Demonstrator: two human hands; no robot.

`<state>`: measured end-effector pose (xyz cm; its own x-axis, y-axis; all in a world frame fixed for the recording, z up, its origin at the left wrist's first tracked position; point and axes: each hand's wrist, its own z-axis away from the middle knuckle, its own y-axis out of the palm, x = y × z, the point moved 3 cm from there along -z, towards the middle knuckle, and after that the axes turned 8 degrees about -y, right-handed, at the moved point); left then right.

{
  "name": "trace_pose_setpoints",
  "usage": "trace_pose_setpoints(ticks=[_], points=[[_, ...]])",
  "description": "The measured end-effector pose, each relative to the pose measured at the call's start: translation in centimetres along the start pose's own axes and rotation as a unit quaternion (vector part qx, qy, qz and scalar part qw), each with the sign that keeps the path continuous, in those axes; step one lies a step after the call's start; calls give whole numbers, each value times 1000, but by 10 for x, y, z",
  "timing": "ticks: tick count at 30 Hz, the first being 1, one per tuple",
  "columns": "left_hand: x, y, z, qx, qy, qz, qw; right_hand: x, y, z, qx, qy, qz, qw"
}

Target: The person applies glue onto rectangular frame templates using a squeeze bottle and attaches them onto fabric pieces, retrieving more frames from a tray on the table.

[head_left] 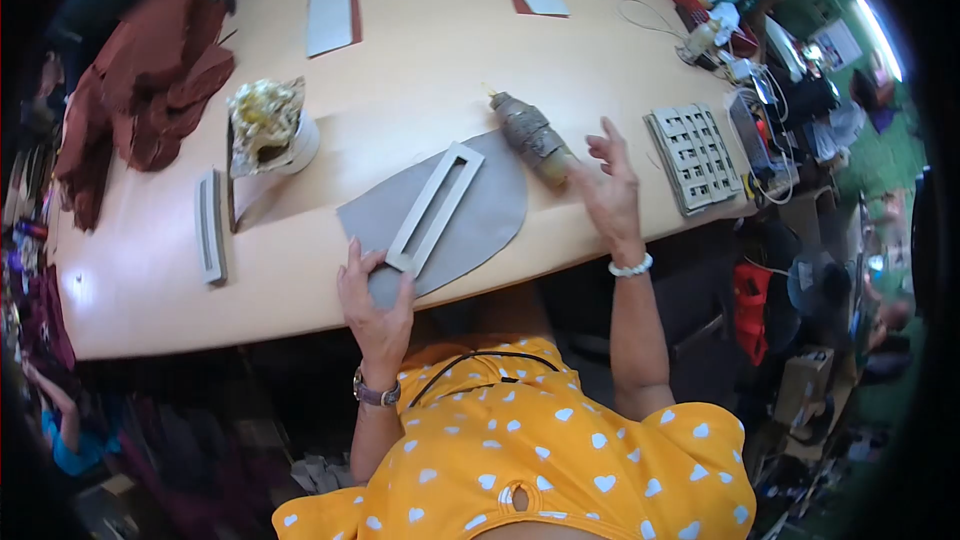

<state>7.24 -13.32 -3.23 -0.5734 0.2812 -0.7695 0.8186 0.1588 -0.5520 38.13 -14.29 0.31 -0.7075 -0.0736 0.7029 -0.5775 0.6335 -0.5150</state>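
A grey, rounded flat piece (pixel 490 215) lies near the table's front edge. On it rests a pale slotted frame (pixel 437 205), set diagonally. My left hand (pixel 378 302), with a watch at the wrist, holds the lower end of the frame between thumb and fingers. My right hand (pixel 608 190), with a beaded bracelet, has its fingers apart and holds nothing; it is just right of a wrapped, bottle-like tool (pixel 532 135) with a narrow yellowish tip. Whether the fingertips touch the tool's base is hard to tell.
A messy glue-covered container (pixel 300 145) and a curved slotted strip (pixel 209 227) stand left. Brown material (pixel 150 90) heaps at far left. Stacked slotted pieces (pixel 693 158) lie right. A large pale template (pixel 332 0) lies at the back. Other people's hands and arms show farther off.
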Motion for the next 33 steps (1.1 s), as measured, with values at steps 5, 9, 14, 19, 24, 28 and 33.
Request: trace_pose_setpoints(ticks=[5,9,14,19,24,28,33], points=[[-2,-1,0,24,-25,27,999,-4,40,-3,20,8,8,1000],[1,-1,-1,4,9,3,1000,-7,30,0,-77,35,-232,969],[2,1,-1,-7,16,-4,1000,12,8,-1,-150,42,-499,852],[2,1,-1,-12,9,2,1000,3,18,11,-98,93,-465,875],[3,2,-1,-10,1,1,1000,8,30,11,-124,85,-393,907],[4,2,0,-13,0,-2,1000,6,34,7,-100,77,-378,917],[4,2,0,-13,0,-1,1000,8,36,5,-83,51,-367,925]])
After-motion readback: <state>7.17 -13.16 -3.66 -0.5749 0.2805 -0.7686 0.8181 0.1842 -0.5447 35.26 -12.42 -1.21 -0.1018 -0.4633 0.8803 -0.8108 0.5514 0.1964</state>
